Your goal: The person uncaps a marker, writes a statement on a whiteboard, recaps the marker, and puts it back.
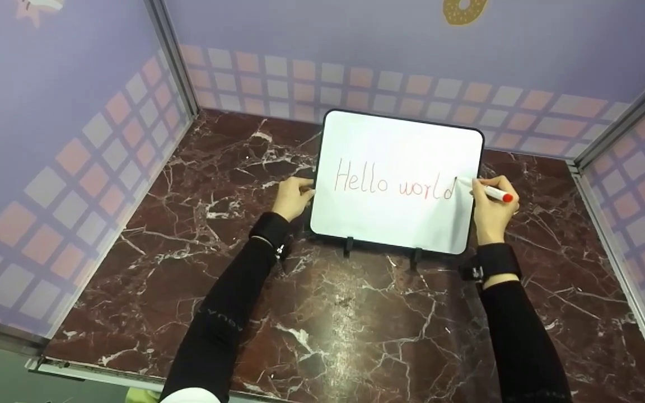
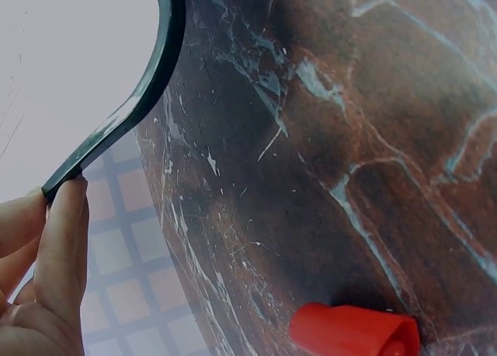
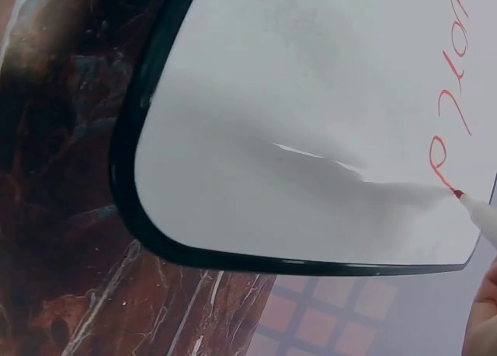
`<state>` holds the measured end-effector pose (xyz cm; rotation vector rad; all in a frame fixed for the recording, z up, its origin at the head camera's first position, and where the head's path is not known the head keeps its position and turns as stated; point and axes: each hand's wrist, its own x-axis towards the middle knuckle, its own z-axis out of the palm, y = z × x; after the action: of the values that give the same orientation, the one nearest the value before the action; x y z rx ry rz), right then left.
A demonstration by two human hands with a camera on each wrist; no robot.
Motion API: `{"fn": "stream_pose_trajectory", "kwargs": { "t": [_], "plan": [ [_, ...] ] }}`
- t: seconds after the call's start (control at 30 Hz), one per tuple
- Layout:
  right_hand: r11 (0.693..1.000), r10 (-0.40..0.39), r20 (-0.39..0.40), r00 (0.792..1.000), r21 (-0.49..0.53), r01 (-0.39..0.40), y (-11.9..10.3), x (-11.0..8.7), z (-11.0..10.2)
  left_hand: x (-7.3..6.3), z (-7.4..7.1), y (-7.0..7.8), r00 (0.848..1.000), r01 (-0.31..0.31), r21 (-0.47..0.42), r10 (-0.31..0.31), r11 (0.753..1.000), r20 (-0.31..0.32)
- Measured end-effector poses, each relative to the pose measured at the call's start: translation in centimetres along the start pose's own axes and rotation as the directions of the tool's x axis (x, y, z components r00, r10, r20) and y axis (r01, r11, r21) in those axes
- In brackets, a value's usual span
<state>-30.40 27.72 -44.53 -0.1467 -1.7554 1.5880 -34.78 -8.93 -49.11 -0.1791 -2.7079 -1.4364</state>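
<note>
A whiteboard with a black rim leans upright on a stand with two small black feet. "Hello world" is written across it in red. My left hand pinches the board's left edge between thumb and fingers, as the fingers at the rim show in the left wrist view. In my right hand is a white marker with a red end, gripped at the board's right side. Its red tip touches the board at the top of the "d" stroke in the right wrist view.
A red cap shows at the bottom of the left wrist view. The board stands on a dark red marbled table. Lilac panels with a checked band enclose the back and both sides. A pale rounded object shows at the front edge.
</note>
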Motion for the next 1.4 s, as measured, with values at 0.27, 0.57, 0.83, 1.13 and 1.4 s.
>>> {"fn": "stream_pose_trajectory", "kwargs": {
  "t": [0.27,0.57,0.83,1.13,1.4],
  "plan": [
    [0.999,0.044,0.032,0.999,-0.016,-0.043,0.5,-1.0,-1.1,0.0,0.1,0.0,0.999,0.031,0.011,-0.031,0.999,0.012],
    [0.997,0.080,0.041,0.996,-0.003,-0.080,0.9,-1.9,-2.1,-0.1,0.0,0.0,0.999,0.035,0.007,-0.035,0.999,0.013],
    [0.993,0.059,-0.029,0.998,0.107,-0.056,0.9,-0.9,-2.1,0.0,0.2,-0.2,1.000,0.004,0.025,-0.004,1.000,0.001],
    [1.000,-0.008,-0.046,0.999,-0.003,0.008,3.4,1.8,-2.1,-0.1,0.2,0.0,1.000,0.004,0.027,-0.004,1.000,-0.001],
    [0.998,0.000,0.003,1.000,-0.061,0.000,2.0,1.1,-2.2,0.0,0.1,0.1,1.000,0.026,0.015,-0.026,1.000,0.014]
  ]
}}
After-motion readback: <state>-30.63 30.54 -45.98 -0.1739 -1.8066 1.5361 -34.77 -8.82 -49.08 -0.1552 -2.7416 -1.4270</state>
